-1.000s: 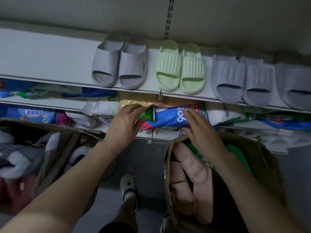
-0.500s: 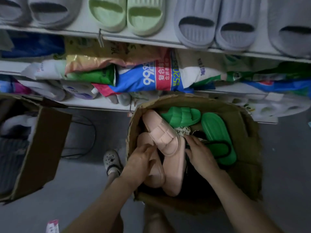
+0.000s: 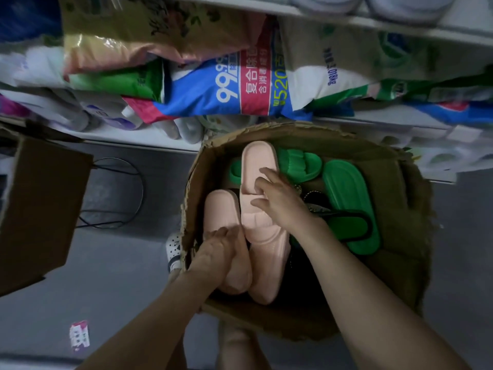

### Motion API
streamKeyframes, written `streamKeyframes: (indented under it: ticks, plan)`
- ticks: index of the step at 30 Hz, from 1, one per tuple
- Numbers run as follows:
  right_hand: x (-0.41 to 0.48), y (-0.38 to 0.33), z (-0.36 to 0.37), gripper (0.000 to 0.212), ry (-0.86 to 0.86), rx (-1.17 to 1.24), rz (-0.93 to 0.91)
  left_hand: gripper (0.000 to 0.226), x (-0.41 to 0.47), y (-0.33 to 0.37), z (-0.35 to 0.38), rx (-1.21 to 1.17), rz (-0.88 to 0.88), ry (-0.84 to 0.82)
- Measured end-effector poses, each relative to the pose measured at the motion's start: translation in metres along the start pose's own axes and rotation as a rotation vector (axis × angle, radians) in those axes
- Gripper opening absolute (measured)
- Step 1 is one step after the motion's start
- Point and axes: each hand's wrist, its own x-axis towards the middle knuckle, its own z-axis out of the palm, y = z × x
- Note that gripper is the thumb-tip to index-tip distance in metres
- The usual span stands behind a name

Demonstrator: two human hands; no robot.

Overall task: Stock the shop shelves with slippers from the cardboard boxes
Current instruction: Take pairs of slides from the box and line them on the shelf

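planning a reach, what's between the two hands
In the head view, the longer pink slipper lies between the left hand, gripping the shorter pink slipper, and the right hand.

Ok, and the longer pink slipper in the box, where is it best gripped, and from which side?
Probably grip the longer pink slipper by its strap band, coming from above at the heel side. It lies strap up, heel at the far end, so the strap opening faces that way: fingers can slide under the band, thumb on top. The right hand touches it just there.
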Motion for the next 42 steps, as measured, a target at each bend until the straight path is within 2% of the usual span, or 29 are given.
streamKeyframes:
  ticks: [2,6,10,13,15,17,20,23,26,30,37,42]
  plan:
    - [-0.024,0.005,-0.019,0.031,0.067,-0.001,0.007,0.056,-0.006,0.002,-0.007,-0.093,0.043,0.086]
    - [-0.073,0.027,-0.05,0.031,0.208,-0.062,0.189,0.055,-0.004,0.01,-0.026,-0.237,0.158,0.274]
    - [-0.094,0.053,-0.056,0.029,0.154,-0.002,0.345,0.057,0.027,0.035,-0.038,-0.204,0.236,0.297]
    - [-0.092,0.064,-0.047,0.026,0.186,-0.031,0.368,0.055,0.056,0.047,-0.03,-0.143,0.252,0.277]
    - [-0.089,0.067,-0.034,0.026,0.225,-0.039,0.379,0.052,0.067,0.048,-0.02,-0.18,0.246,0.331]
    - [-0.088,0.071,-0.019,0.044,0.255,-0.01,0.435,0.056,0.07,0.048,-0.013,-0.252,0.195,0.406]
    - [-0.092,0.077,-0.004,0.079,0.279,0.105,0.589,0.089,0.069,0.049,-0.007,-0.488,-0.047,0.298]
    - [-0.095,0.078,0.004,0.089,0.264,0.261,0.696,0.106,0.072,0.044,0.002,-0.732,-0.184,0.119]
    - [-0.101,0.076,0.007,0.09,0.313,0.477,0.742,0.101,0.069,0.034,0.006,-0.92,-0.18,0.099]
    - [-0.11,0.081,0.003,0.089,0.311,0.568,0.734,0.088,0.063,0.021,0.003,-1.145,-0.125,0.011]
    - [-0.129,0.076,-0.006,0.083,0.349,0.714,0.747,0.085,0.044,0.023,-0.012,-1.175,-0.084,-0.004]
    - [-0.149,0.051,-0.025,0.076,0.354,0.752,0.682,0.076,0.012,0.018,-0.033,-1.192,-0.008,0.034]
